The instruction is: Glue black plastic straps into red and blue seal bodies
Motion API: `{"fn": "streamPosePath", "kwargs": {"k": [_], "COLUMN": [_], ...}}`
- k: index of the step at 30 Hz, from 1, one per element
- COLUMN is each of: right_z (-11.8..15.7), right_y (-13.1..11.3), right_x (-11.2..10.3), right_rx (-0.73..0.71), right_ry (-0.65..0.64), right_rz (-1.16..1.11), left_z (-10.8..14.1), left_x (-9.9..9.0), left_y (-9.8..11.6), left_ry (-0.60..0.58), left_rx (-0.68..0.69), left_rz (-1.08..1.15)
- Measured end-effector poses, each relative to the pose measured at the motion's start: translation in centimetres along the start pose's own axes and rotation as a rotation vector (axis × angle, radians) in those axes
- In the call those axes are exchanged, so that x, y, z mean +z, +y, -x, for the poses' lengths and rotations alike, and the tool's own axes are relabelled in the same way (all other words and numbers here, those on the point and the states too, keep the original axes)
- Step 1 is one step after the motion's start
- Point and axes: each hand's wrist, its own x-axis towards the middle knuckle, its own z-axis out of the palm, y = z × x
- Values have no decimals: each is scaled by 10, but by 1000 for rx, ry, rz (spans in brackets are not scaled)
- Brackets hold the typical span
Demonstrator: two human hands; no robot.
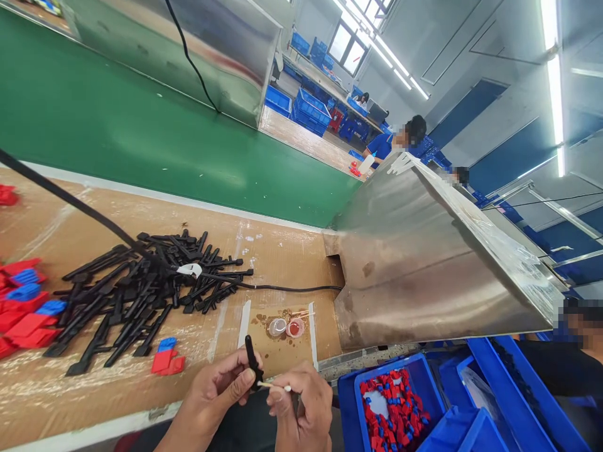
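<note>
My left hand [221, 389] is closed around a slim black plastic part [252, 358], its long end pointing up. Between the thumb and fingers of my right hand [301, 402] is a thin cotton swab [271, 385], and its left tip meets the lower end of the black part. Just beyond my hands, two small cups [295, 327] sit on a stained square of cardboard, one with red contents and one clear. Left of my hands lies a single red and blue plastic piece [168, 358].
A heap of black parts [136, 282] covers the cardboard-topped bench, with a black cable running across it. Red and blue pieces [28, 314] lie at the far left. A metal panel [424, 270] stands to the right, above a blue bin [424, 370] of red and blue pieces. Several people sit further off.
</note>
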Motion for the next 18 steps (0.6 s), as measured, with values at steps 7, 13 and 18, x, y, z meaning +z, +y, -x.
{"fn": "streamPosePath", "kwargs": {"k": [7,13,18], "right_z": [9,7,5], "right_y": [7,4,1], "right_x": [25,23,12], "right_rx": [241,270,161], "right_ry": [139,200,91], "right_rz": [-367,-463,-257], "left_z": [-1,5,4], "left_x": [5,18,13], "left_y": [7,22,18], "left_ry": [-7,34,-15], "left_rx": [-163,-263,-246], "left_rz": [231,380,361]}}
